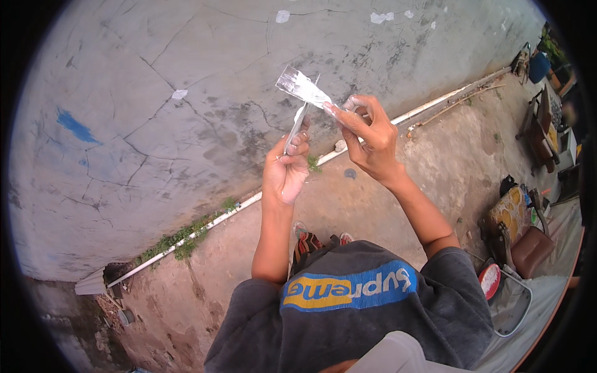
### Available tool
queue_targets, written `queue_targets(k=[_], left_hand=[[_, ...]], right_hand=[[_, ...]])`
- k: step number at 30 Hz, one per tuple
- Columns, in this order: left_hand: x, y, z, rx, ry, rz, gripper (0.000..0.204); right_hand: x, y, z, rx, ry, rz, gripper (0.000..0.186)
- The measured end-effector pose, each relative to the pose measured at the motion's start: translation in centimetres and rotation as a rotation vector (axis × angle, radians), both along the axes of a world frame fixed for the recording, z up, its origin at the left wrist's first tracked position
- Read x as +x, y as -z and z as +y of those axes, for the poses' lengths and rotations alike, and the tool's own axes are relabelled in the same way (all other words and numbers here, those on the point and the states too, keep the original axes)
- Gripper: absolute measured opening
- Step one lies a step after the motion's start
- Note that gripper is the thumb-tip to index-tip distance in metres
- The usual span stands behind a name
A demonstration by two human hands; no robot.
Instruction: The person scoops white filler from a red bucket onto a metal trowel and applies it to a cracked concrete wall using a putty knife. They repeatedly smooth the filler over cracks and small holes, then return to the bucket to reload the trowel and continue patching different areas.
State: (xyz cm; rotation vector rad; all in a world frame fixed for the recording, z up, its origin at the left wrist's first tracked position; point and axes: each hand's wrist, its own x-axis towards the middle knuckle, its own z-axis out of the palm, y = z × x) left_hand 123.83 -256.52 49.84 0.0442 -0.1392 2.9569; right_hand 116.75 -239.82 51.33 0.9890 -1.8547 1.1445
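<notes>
My right hand (376,140) grips a putty knife (306,89), its flat blade smeared with white paste and pointing to the upper left. In my left hand (287,168) is a thin flat scraper (296,128), seen nearly edge-on, with white paste along it. The two blades cross, and the knife seems to touch the scraper's upper end. White paste marks the fingers of both hands. Both tools are held up in front of a grey, cracked wall (205,68), which carries small white patches (180,94) and a blue paint smear (76,126).
A white pipe (214,222) runs along the wall's foot, with weeds (185,241) beside it. Behind on the right stand a red basin (490,281) holding white material, a brown chair seat (532,252), a wooden piece of furniture (541,133) and a blue container (538,66).
</notes>
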Motion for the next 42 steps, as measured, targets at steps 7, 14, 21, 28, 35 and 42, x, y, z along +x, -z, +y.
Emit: queue_targets(k=[7, 14, 21, 28, 35, 42], left_hand=[[-0.5, 1.2, 1.0, -0.068, -0.079, -0.068, 0.036], [-0.6, 0.2, 0.8, -0.045, -0.051, 0.008, 0.037], [-0.4, 1.1, 2.1, 0.105, 0.062, 0.006, 0.042], [-0.2, 2.6, 1.2, 0.126, 0.015, -0.020, 0.049], [-0.2, 3.3, 0.4, 0.023, -0.005, 0.009, 0.040], [-1.2, 2.0, 3.6, -1.072, -0.132, -0.076, 0.036]], right_hand=[[1.1, 2.3, 5.7, 0.170, 0.003, -0.069, 0.047], [1.1, 1.6, 8.3, -0.105, -0.214, -0.299, 0.031], [0.5, -0.4, 2.5, -0.514, -0.972, -1.155, 0.032], [0.7, 1.3, 1.8, -0.469, -0.813, -1.171, 0.021], [2.1, 7.4, 7.7, -0.399, -0.608, -1.302, 0.018], [2.8, 3.8, 14.4, -0.258, -0.145, -0.826, 0.028]])
